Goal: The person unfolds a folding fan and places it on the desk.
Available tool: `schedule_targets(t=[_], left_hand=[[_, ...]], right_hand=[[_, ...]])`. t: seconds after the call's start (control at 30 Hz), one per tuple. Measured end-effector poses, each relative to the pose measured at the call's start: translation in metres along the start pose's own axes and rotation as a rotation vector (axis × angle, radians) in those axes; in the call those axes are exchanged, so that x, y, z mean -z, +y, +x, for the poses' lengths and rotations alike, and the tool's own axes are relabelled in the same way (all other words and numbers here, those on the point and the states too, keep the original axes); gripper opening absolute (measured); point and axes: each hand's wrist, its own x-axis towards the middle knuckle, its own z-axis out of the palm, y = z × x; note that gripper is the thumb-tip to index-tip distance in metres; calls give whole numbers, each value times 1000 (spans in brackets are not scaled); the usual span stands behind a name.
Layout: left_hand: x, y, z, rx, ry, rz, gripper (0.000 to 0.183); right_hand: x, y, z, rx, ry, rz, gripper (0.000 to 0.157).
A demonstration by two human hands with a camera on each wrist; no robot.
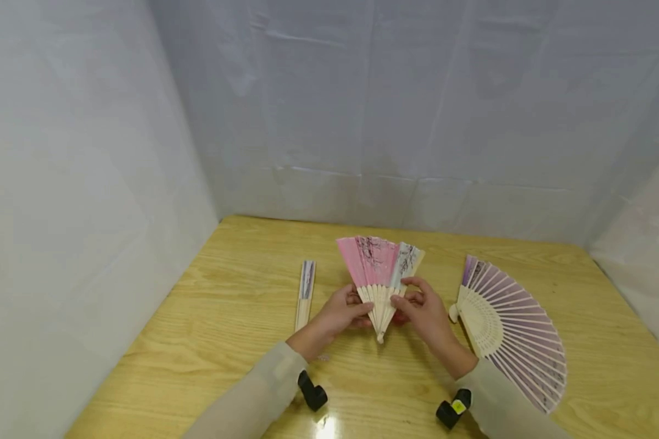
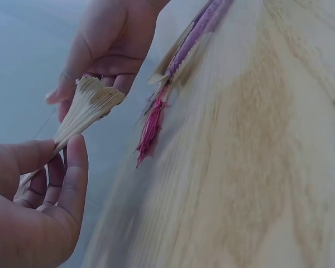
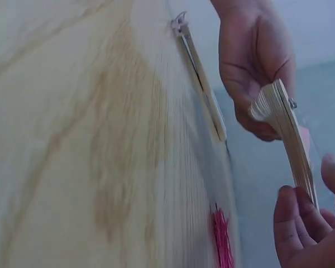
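Note:
A pink folding fan [image 1: 374, 262] with dark branch prints and a pale whitish end section is partly spread, its pale ribs meeting at the bottom. Both hands hold it above the wooden table. My left hand [image 1: 342, 312] pinches the ribs on the left side, thumb in front. On the right side, my right hand [image 1: 425, 312] pinches the outer ribs between thumb and fingers. The left wrist view shows the fan's stacked rib ends [image 2: 89, 106] pointing toward the camera between the hands. A bright pink tassel [image 2: 152, 128] hangs near the table edge.
A closed fan [image 1: 306, 292] lies on the table left of the left forearm. To the right, a widely spread purple fan [image 1: 522, 329] lies partly under the right forearm. White sheeting [image 1: 362, 122] stands behind the wooden table [image 1: 241, 280] and along both sides.

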Motion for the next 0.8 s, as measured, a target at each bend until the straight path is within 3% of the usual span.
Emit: schedule_targets(t=[0.23, 0.33, 0.57, 0.8], left_hand=[[5, 2, 0, -30, 22, 3, 36], [6, 3, 0, -31, 30, 10, 36], [6, 4, -1, -41, 9, 21, 47], [4, 5, -2, -55, -9, 37, 41]], right_hand=[[8, 3, -1, 153, -113, -224, 71], [9, 3, -1, 191, -133, -279, 72], [10, 1, -3, 269, -29, -492, 61], [11, 2, -4, 420, 94, -755, 54]])
